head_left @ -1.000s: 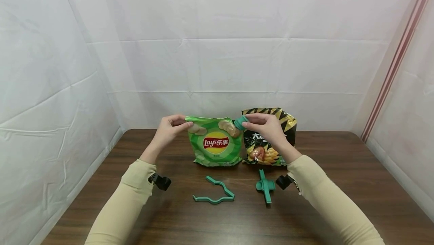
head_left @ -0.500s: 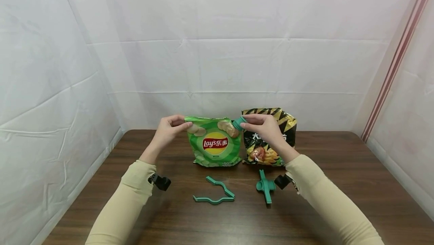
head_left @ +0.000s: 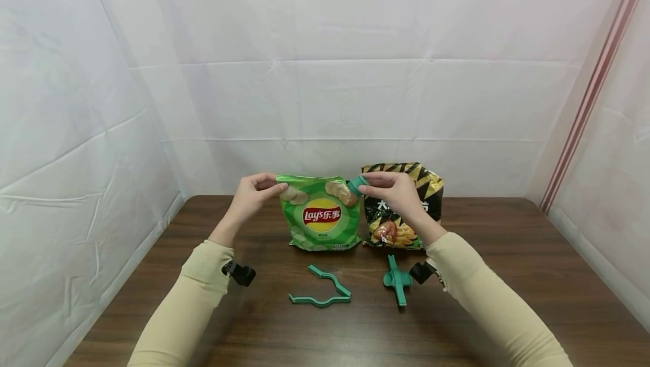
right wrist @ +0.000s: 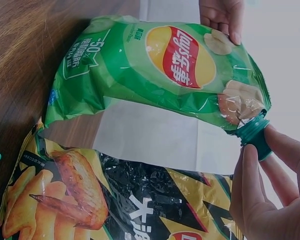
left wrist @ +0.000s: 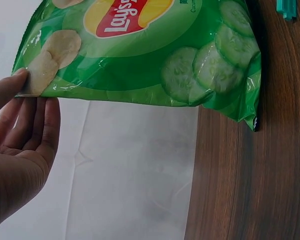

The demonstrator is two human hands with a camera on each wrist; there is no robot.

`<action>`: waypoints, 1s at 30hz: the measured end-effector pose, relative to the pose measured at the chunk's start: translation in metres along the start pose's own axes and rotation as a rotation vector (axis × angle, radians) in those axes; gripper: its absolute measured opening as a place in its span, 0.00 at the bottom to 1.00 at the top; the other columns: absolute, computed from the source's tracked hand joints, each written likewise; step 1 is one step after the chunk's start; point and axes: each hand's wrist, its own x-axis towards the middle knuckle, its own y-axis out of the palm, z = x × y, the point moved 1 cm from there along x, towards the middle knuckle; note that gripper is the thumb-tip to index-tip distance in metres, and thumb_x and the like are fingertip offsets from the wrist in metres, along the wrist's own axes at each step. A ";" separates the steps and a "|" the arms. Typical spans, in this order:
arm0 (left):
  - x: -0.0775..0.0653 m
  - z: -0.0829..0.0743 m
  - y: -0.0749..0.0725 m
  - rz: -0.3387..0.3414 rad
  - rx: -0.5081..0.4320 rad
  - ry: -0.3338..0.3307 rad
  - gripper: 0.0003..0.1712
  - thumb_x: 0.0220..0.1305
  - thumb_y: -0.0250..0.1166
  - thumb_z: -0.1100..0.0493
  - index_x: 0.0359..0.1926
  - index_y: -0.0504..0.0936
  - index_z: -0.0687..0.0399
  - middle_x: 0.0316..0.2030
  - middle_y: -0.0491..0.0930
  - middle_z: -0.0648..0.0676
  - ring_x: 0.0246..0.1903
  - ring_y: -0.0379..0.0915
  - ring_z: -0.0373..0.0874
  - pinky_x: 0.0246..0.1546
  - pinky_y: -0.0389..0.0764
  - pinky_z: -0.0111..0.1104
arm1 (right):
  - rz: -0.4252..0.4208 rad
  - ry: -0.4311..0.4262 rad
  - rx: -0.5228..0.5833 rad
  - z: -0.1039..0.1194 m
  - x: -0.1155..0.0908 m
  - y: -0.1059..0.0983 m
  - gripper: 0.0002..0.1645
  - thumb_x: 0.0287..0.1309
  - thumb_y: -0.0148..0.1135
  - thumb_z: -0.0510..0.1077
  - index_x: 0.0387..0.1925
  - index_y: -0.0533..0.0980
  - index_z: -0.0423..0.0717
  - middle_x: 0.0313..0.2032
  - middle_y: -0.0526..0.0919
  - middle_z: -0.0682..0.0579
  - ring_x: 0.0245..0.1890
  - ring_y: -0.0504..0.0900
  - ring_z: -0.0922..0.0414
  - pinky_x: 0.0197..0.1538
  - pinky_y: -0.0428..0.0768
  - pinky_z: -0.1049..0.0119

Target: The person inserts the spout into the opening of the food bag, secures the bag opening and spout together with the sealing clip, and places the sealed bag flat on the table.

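Note:
A green Lay's chip bag [head_left: 321, 214] stands upright on the table in the head view. My left hand [head_left: 256, 192] pinches its upper left corner between thumb and fingers, seen closer in the left wrist view. At the bag's upper right corner, my right hand [head_left: 398, 192] grips a small teal ribbed cap [right wrist: 256, 137] between thumb and fingertips. The cap meets the crumpled corner of the bag; how they join is partly hidden. Right behind that hand stands a black and gold snack bag [head_left: 391, 226], partly covered by the hand and wrist.
On the brown wooden table [head_left: 244, 322], an unfolded teal bag clip [head_left: 325, 293] lies in front of the green bag. A teal cross-shaped clip with a round middle [head_left: 398, 280] lies to its right. White sheeting [head_left: 325, 101] hangs behind the table and at both sides.
The right hand and cap have shifted very slightly left, and the green bag with them. The left hand keeps its pinch on the bag. The clips have not moved.

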 end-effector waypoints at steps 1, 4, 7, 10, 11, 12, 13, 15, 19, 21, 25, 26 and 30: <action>0.002 0.004 0.000 -0.003 0.002 0.003 0.16 0.61 0.66 0.55 0.43 0.81 0.64 0.30 0.83 0.42 0.32 0.75 0.38 0.29 0.71 0.29 | 0.001 -0.001 -0.002 0.005 -0.003 0.000 0.24 0.56 0.67 0.47 0.54 0.78 0.45 0.54 0.80 0.43 0.55 0.78 0.47 0.56 0.75 0.49; 0.005 0.012 0.000 -0.011 0.006 0.012 0.17 0.61 0.66 0.52 0.43 0.82 0.62 0.30 0.83 0.39 0.34 0.78 0.43 0.30 0.72 0.28 | -0.005 -0.003 -0.021 0.017 -0.008 0.001 0.23 0.57 0.66 0.44 0.54 0.78 0.41 0.53 0.80 0.41 0.55 0.78 0.45 0.56 0.75 0.49; 0.005 0.012 0.000 -0.008 0.002 0.018 0.18 0.60 0.66 0.52 0.44 0.81 0.62 0.30 0.83 0.40 0.35 0.79 0.43 0.32 0.74 0.29 | -0.016 -0.009 -0.020 0.014 -0.006 0.001 0.23 0.56 0.67 0.45 0.53 0.78 0.42 0.53 0.81 0.41 0.54 0.79 0.46 0.56 0.75 0.50; 0.005 0.012 0.000 -0.003 -0.001 0.021 0.18 0.60 0.67 0.52 0.44 0.81 0.63 0.30 0.83 0.41 0.35 0.79 0.38 0.34 0.76 0.29 | -0.026 -0.018 -0.012 -0.001 0.002 0.002 0.24 0.53 0.69 0.48 0.52 0.79 0.46 0.52 0.82 0.44 0.53 0.80 0.48 0.55 0.76 0.51; 0.005 0.011 0.000 -0.001 -0.001 0.020 0.18 0.60 0.66 0.52 0.44 0.81 0.63 0.31 0.83 0.41 0.34 0.78 0.36 0.35 0.76 0.29 | -0.027 -0.020 -0.010 -0.003 0.003 0.002 0.24 0.53 0.70 0.49 0.52 0.80 0.47 0.52 0.82 0.44 0.53 0.80 0.48 0.55 0.76 0.52; 0.005 0.011 0.000 -0.001 0.000 0.018 0.18 0.61 0.66 0.52 0.44 0.81 0.63 0.31 0.83 0.41 0.34 0.78 0.36 0.36 0.77 0.29 | -0.029 -0.023 -0.011 -0.005 0.003 0.002 0.25 0.52 0.70 0.50 0.52 0.80 0.48 0.51 0.82 0.45 0.52 0.80 0.49 0.55 0.76 0.52; 0.005 0.011 0.001 0.000 0.002 0.016 0.18 0.61 0.66 0.52 0.44 0.81 0.63 0.31 0.83 0.41 0.34 0.78 0.35 0.36 0.77 0.29 | -0.031 -0.022 -0.016 -0.005 0.003 0.002 0.25 0.52 0.70 0.51 0.52 0.80 0.48 0.51 0.82 0.45 0.52 0.80 0.50 0.55 0.77 0.53; 0.005 0.011 0.000 0.001 0.005 0.010 0.18 0.61 0.66 0.53 0.44 0.81 0.63 0.32 0.83 0.42 0.35 0.78 0.35 0.37 0.76 0.29 | -0.037 -0.025 -0.027 -0.006 0.003 0.003 0.25 0.51 0.70 0.52 0.51 0.81 0.49 0.50 0.83 0.46 0.51 0.81 0.50 0.54 0.77 0.53; 0.005 0.011 0.000 0.004 0.007 0.004 0.18 0.61 0.66 0.53 0.45 0.81 0.63 0.33 0.84 0.45 0.36 0.78 0.36 0.37 0.76 0.30 | -0.063 -0.038 -0.056 -0.006 0.003 0.003 0.23 0.50 0.71 0.54 0.48 0.82 0.51 0.47 0.85 0.47 0.48 0.82 0.51 0.51 0.79 0.54; 0.005 0.011 0.000 0.006 0.003 0.005 0.18 0.62 0.65 0.53 0.45 0.81 0.63 0.34 0.84 0.46 0.36 0.78 0.36 0.37 0.76 0.30 | -0.076 -0.048 -0.071 -0.006 0.002 0.004 0.23 0.50 0.71 0.54 0.48 0.82 0.52 0.46 0.85 0.47 0.47 0.83 0.52 0.50 0.79 0.54; 0.005 0.012 0.000 0.006 0.000 0.009 0.18 0.62 0.65 0.53 0.45 0.81 0.63 0.32 0.84 0.43 0.35 0.78 0.36 0.38 0.76 0.30 | -0.093 -0.066 -0.089 -0.006 0.003 0.007 0.23 0.50 0.71 0.55 0.48 0.82 0.52 0.45 0.85 0.48 0.45 0.83 0.52 0.49 0.79 0.55; 0.006 0.012 0.000 0.003 0.002 0.010 0.18 0.61 0.66 0.52 0.44 0.81 0.63 0.32 0.84 0.43 0.35 0.78 0.36 0.38 0.76 0.30 | -0.096 -0.072 -0.093 -0.006 0.003 0.008 0.23 0.50 0.71 0.55 0.48 0.82 0.52 0.45 0.85 0.48 0.45 0.83 0.52 0.49 0.80 0.55; 0.007 0.012 0.000 -0.006 0.010 0.023 0.18 0.61 0.66 0.52 0.43 0.81 0.62 0.31 0.83 0.41 0.35 0.79 0.35 0.38 0.77 0.31 | -0.108 -0.098 -0.093 -0.005 0.004 0.010 0.22 0.50 0.71 0.53 0.47 0.82 0.52 0.45 0.85 0.48 0.45 0.84 0.53 0.48 0.80 0.57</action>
